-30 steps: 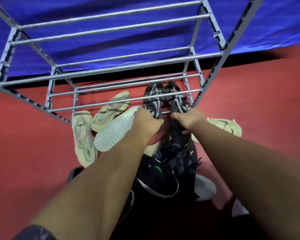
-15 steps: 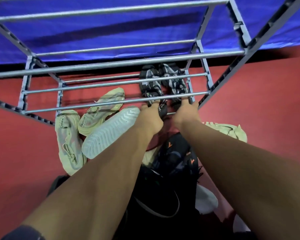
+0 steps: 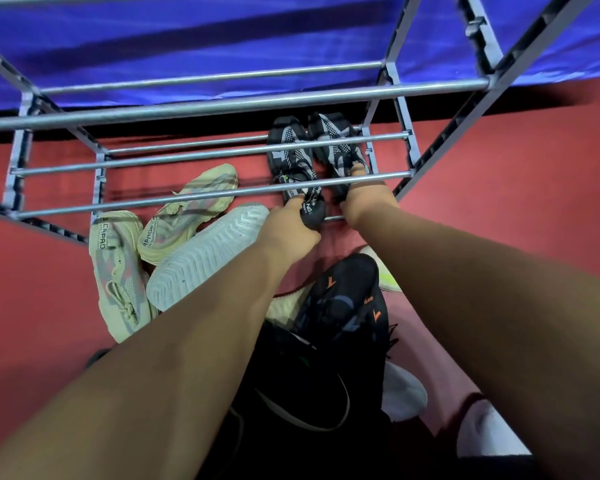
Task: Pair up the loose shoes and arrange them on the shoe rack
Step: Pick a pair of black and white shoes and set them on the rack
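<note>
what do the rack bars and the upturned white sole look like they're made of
Rack bars: likely metal tubing with a smooth silvery finish, going by the long bright glints. White sole: seemingly matte rubber or foam, moulded in raised ridges with no shine.

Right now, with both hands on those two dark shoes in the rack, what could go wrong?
The black-and-grey pair sits on thin bars of the rack, so a heel may drop through a gap when the left hand and right hand let go. The loose shoes crowd the floor by the arms and could get knocked farther apart.
</note>
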The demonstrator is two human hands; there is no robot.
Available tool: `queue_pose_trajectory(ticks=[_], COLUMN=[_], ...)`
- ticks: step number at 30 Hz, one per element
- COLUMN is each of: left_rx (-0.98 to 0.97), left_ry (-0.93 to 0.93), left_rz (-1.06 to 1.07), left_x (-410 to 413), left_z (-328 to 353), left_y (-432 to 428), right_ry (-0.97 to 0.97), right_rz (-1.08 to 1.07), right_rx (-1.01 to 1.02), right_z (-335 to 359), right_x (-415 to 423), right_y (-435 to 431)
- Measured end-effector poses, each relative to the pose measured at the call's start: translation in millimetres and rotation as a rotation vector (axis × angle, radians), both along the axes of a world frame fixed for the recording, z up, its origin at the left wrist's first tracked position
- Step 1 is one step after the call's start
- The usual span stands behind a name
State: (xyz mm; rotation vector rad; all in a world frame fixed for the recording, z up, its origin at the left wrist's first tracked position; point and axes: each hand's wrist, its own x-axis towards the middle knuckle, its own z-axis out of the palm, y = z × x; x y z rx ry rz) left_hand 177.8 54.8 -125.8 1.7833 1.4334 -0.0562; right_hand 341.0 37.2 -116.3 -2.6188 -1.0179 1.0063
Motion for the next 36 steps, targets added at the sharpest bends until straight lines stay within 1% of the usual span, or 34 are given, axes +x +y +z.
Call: queue_pose_trajectory(ticks=[1,2,3,4,7,9,10,13,15,16,18,22,26,28,30,31,32,33,34,35,36], left_rx=[0.0,0.0,0.01,0.03,0.1,0.102,0.095,0.156,0.21,0.221,0.234,0.256,0.189,0.242,0.38,0.469,0.527,0.517,0.436,0.325,0.247], left_ry=[0.013,0.021,0.027,0.033,0.047,0.052,0.063,0.101,0.104,0.095,0.079,0.102,0.14,0.094,0.005,0.033,0.135,0.271,0.387,0.444,0.442], left_rz=[-0.007,-0.004,-0.001,-0.006,-0.052,-0.052,-0.041,-0.015,-0.011,-0.004,0.016,-0.063,-0.186,-0.188,-0.119,-0.087,-0.076,-0.07,-0.047,-0.027,-0.012], left_x=[0,0,0,2,7,12,14,20,21,20,17,12,5,-4,-22,-33,-46,-60,-74,-87,-99], left_z=[-1,-1,-1,0,5,5,5,2,4,4,4,0,7,14,20,21,21,20,18,16,15], left_y=[1,2,3,4,9,12,14,14,10,8,8,11,20,19,17,17,17,17,17,15,13], right_ry=[0.003,-0.043,-0.054,-0.093,-0.074,-0.135,-0.153,-0.069,-0.068,-0.106,-0.116,-0.132,-0.196,-0.264,-0.348,-0.372,-0.387,-0.394,-0.394,-0.389,-0.369], right_rz=[-0.033,0.021,0.025,0.081,0.015,-0.004,0.022,-0.036,0.029,0.075,0.11,0.07,0.097,0.133,0.162,0.18,0.203,0.229,0.263,0.307,0.36], right_rx=[0.007,0.017,-0.008,-0.039,-0.054,-0.006,0.007,0.037,0.033,0.013,-0.017,-0.003,-0.043,0.018,0.112,0.156,0.198,0.235,0.258,0.266,0.263], right_z=[3,3,6,4,-2,-8,-5,-2,-6,-8,-7,-7,-2,-1,-1,-1,-1,0,0,0,-1], right_x=[-2,-4,-9,-11,-17,-15,-15,-11,-7,-5,-6,-12,-28,-38,-47,-51,-55,-58,-62,-65,-69], right_y=[-1,-1,-4,-7,-16,-17,-19,-23,-25,-26,-27,-29,-36,-41,-48,-51,-54,-57,-59,-61,-63])
